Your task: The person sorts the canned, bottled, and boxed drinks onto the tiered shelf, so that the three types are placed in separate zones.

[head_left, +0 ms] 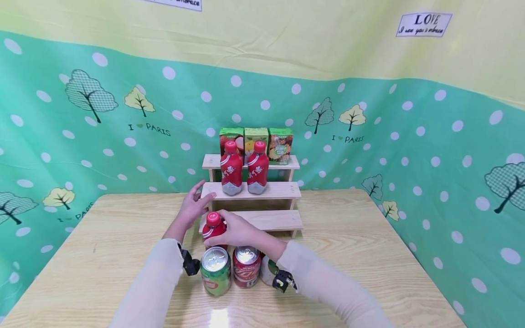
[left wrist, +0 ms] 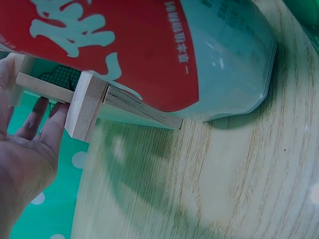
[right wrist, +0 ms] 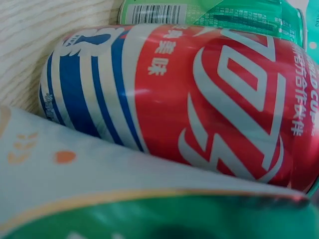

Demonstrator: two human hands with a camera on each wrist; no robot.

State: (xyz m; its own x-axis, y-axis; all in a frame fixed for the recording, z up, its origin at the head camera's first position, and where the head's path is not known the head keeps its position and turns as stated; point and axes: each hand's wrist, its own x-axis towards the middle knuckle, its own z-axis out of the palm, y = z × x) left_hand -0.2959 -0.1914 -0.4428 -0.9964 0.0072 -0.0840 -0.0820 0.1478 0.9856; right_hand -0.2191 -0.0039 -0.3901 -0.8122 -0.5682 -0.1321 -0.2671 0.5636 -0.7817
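In the head view my right hand (head_left: 239,231) grips a red plastic bottle (head_left: 213,220) with a red cap, thumb across its front. The bottle is upright before the lower left of a stepped wooden shelf (head_left: 266,220). My left hand (head_left: 193,208) touches the shelf's left end at the middle step, fingers spread and fairly straight. Close up in the left wrist view are the red bottle's (left wrist: 134,55) white lettering and pale base, with my left hand (left wrist: 30,154) at the board's end. Whether that base touches the table cannot be told. The right wrist view shows no hand.
Two similar red bottles (head_left: 257,168) stand on the middle step; several juice boxes (head_left: 280,146) line the top step. In front, a green can (head_left: 216,272), a red can (head_left: 246,268) and a whitish can (head_left: 268,272) stand beneath my forearms. Polka-dot cloth (head_left: 156,114) hangs behind the table.
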